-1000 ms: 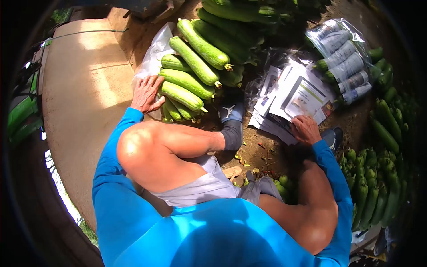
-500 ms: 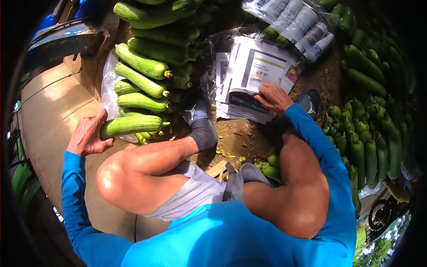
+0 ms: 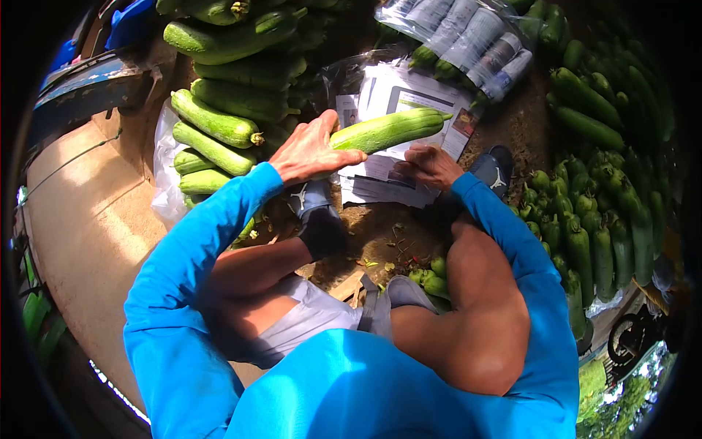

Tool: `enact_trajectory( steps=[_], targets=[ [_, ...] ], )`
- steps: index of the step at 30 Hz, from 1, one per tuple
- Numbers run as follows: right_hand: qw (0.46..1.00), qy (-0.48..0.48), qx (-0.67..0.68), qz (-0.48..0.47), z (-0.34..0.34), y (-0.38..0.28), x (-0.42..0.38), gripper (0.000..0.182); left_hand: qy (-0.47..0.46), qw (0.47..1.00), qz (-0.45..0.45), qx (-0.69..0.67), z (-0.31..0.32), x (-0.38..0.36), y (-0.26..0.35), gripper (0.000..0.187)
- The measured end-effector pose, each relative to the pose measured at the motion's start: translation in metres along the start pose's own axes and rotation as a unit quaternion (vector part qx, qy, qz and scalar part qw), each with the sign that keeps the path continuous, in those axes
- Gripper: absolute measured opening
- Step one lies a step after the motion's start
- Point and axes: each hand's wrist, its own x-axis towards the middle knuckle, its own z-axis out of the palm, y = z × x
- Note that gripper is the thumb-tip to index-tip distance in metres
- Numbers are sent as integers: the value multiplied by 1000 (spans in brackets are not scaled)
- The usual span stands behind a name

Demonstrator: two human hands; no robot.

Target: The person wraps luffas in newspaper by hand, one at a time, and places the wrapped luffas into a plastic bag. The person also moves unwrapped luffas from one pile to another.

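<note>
A long green gourd (image 3: 391, 130) is in my left hand (image 3: 316, 148), gripped at one end. It hovers over a stack of newspaper sheets (image 3: 387, 192) on the ground, its stem end pointing right. Beside the lower right part of the stack, my right hand (image 3: 431, 167) has its fingers curled in on the paper's edge; the fingertips are partly hidden. Similar gourds (image 3: 216, 121) lie in a row to the left, some on a clear plastic sheet (image 3: 167, 157).
Paper-wrapped rolls (image 3: 468, 36) in clear plastic lie at the top. Piles of green gourds (image 3: 585, 102) and smaller green vegetables (image 3: 578, 197) fill the right side. A few more green vegetables (image 3: 431, 278) lie between my legs. A tan curved surface (image 3: 80, 219) is on my left.
My left hand has carried the gourd from the row at left up and right, over the newspaper. My right hand stays by the paper's edge, its fingers a little more curled.
</note>
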Motion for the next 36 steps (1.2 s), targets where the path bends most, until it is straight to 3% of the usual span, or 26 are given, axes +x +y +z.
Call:
enact_trajectory(
  steps=[3,5,7,9,15,25,31,33,34,36],
  targets=[
    [1000,-19,-22,-6,8,8,-10,20,-11,1000,18,-6,37,41,-4,67],
    [991,-97,-96,-11,9,-1,-17,20,-11,999,40,-12,56,57,-5,68],
    [988,-92,-124,-23,10,-10,-25,17,-43,997,66,-4,66,72,-6,65],
    [982,-77,-163,-64,8,-18,-27,15,-55,994,97,-1,75,82,-11,64],
    [979,-28,-193,-53,5,-32,-27,15,-68,983,160,57,85,91,-21,63],
    [984,39,-170,-42,-6,-18,-21,21,-98,986,124,54,99,82,-31,61],
    [982,72,-167,-60,-1,-17,-26,20,-51,984,154,68,109,82,-37,60],
    [982,81,-159,-60,-3,-15,-27,19,-34,977,201,68,111,82,-37,64],
    [983,88,-149,-57,-4,-14,-27,18,-62,978,176,91,110,82,-38,63],
    [983,127,-128,-40,-2,-10,-24,17,-32,977,183,108,107,79,-41,59]
  ],
)
